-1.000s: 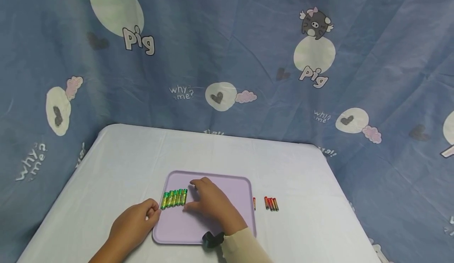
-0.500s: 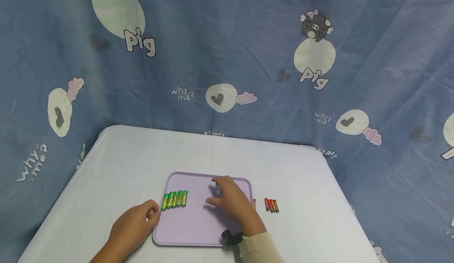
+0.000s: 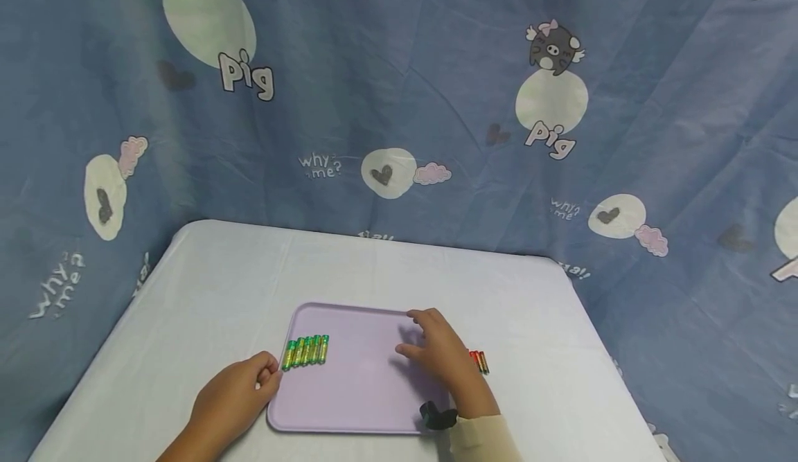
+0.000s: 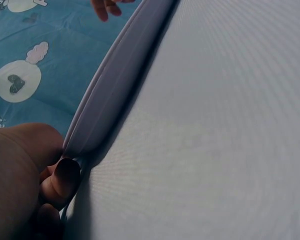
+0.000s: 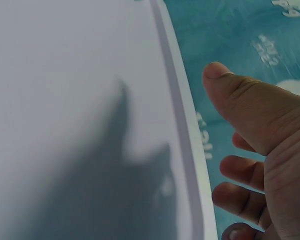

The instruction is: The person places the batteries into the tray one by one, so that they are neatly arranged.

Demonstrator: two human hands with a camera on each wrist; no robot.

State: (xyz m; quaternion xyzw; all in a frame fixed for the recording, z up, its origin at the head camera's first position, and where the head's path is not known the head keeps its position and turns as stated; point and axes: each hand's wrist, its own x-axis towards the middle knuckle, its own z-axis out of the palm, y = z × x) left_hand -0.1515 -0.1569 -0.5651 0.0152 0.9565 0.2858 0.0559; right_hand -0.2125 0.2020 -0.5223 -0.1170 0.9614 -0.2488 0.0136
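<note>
A pale purple tray [image 3: 355, 406] lies on the white-covered table. At its left side my left hand [image 3: 231, 396] pinches the rim; in the left wrist view the thumb and curled fingers meet at the tray's edge [image 4: 102, 95]. Several green and gold batteries [image 3: 305, 351] lie side by side in a row inside the tray, close to that hand. My right hand [image 3: 439, 351] hovers over the tray's right part, thumb and fingers spread with nothing between them. Red and black batteries [image 3: 479, 361] lie on the table to the right, partly hidden behind the right hand.
White cloth covers the table [image 3: 530, 309] around the tray. Behind it hangs a blue curtain [image 3: 436, 102] printed with pigs and words. A black strap [image 3: 438, 416] shows at the right wrist, beside a beige sleeve [image 3: 486, 441].
My right hand has moved right, away from the green batteries, across the tray to its right side, with fingers still spread. The left hand stays at the tray's left rim.
</note>
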